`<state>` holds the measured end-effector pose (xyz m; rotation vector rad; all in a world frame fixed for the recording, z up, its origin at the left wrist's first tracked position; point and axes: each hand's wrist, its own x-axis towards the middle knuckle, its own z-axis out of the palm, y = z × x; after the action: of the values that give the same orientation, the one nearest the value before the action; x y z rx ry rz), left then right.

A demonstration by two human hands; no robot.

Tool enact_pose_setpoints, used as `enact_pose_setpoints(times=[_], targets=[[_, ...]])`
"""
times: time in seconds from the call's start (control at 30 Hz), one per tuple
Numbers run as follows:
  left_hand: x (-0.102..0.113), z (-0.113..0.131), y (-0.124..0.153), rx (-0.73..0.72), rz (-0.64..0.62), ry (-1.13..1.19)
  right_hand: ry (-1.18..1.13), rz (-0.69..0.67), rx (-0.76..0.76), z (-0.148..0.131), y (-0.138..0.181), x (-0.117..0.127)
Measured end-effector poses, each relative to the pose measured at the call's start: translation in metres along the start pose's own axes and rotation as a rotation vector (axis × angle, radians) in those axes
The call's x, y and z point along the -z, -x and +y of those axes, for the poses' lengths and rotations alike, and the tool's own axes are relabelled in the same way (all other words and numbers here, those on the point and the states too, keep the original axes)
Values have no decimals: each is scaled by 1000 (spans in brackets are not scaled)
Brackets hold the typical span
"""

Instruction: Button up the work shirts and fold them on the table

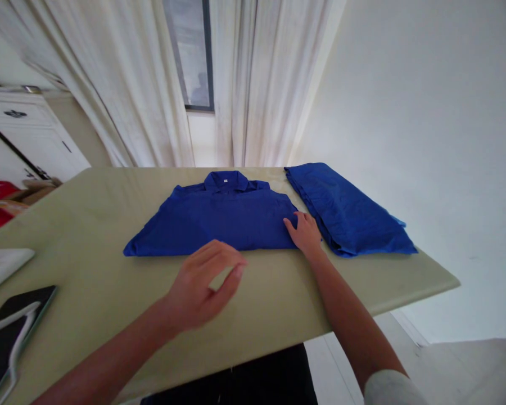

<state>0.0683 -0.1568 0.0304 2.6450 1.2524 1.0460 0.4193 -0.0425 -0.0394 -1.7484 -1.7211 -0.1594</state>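
A blue collared shirt (pixel 227 219) lies folded on the table (pixel 270 304), its collar at the far side with a small white label inside. My right hand (pixel 306 230) rests on the shirt's right end, fingers spread. In front of the shirt's near edge, my left hand (pixel 204 284) hovers with curved fingers, thumb apart from them and nothing between. To the right of the shirt lies a second folded blue garment (pixel 349 211); its kind cannot be made out.
A white hanger (pixel 14 357) lies over a dark flat device (pixel 37 301) at the left, near a white object (pixel 6 264). White curtains (pixel 270 79) hang behind the table. The wall (pixel 417 140) runs along the right. A white cabinet (pixel 25 124) stands at the far left.
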Motion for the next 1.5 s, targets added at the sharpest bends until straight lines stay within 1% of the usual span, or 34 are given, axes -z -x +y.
enact_pose_setpoints(times=[0.03, 0.07, 0.13, 0.17, 0.2, 0.23, 0.27, 0.33, 0.4, 0.5, 0.53, 0.57, 0.6, 0.67, 0.73, 0.77, 0.8, 0.87, 0.93, 0.97, 1.03, 1.1, 1.17, 1.23, 1.3, 1.37, 1.43, 1.5], targets=[[1, -9, -1, 44, -16, -64, 22, 19, -29, 1, 2, 0], [2, -21, -1, 121, -36, -153, 39, 33, -58, 1, 3, 0], [3, -52, 4, 369, -88, -361, 75, 35, -115, 2, 5, 1], [3, -69, 9, 507, -124, -452, 98, 15, -147, 1, 5, 2], [3, -83, 16, 625, -189, -496, 125, -21, -181, 1, 5, 4], [4, -94, 24, 683, -263, -515, 154, -71, -212, 0, 5, 7], [5, -100, 33, 700, -325, -528, 181, -131, -234, 0, 6, 11], [10, -99, 52, 659, -404, -554, 214, -256, -236, 1, 12, 22], [20, -82, 71, 621, -429, -592, 218, -377, -185, 8, 27, 40], [44, -53, 95, 627, -502, -585, 201, -575, -79, 31, 59, 76], [52, -47, 100, 626, -519, -570, 199, -617, -46, 39, 68, 88], [60, -46, 102, 616, -523, -555, 195, -632, -17, 45, 73, 98], [66, -48, 101, 598, -512, -542, 183, -606, 27, 48, 74, 105], [72, -64, 89, 553, -451, -526, 140, -473, 149, 45, 62, 107], [68, -88, 65, 534, -386, -517, 76, -355, 282, 30, 36, 93], [63, -101, 52, 538, -370, -505, 44, -345, 333, 21, 21, 81], [57, -113, 40, 555, -372, -493, 28, -362, 355, 12, 7, 69], [46, -131, 23, 609, -391, -465, 32, -479, 330, 0, -17, 47], [41, -143, 17, 648, -392, -426, 75, -583, 295, -4, -30, 36], [42, -146, 18, 649, -386, -399, 105, -602, 296, -3, -34, 35], [49, -151, 24, 619, -365, -338, 161, -573, 340, 2, -41, 43], [62, -156, 28, 592, -319, -295, 176, -503, 410, 2, -52, 56], [75, -161, 24, 617, -240, -302, 165, -418, 450, -5, -69, 65], [80, -165, 13, 685, -161, -344, 173, -322, 427, -22, -86, 64], [75, -165, 3, 760, -89, -413, 210, -258, 354, -42, -94, 52], [61, -160, 2, 804, -60, -486, 250, -217, 295, -59, -89, 36], [43, -151, 13, 767, -109, -508, 251, -165, 289, -74, -74, 24], [25, -143, 33, 672, -198, -459, 161, -122, 314, -87, -53, 23]])
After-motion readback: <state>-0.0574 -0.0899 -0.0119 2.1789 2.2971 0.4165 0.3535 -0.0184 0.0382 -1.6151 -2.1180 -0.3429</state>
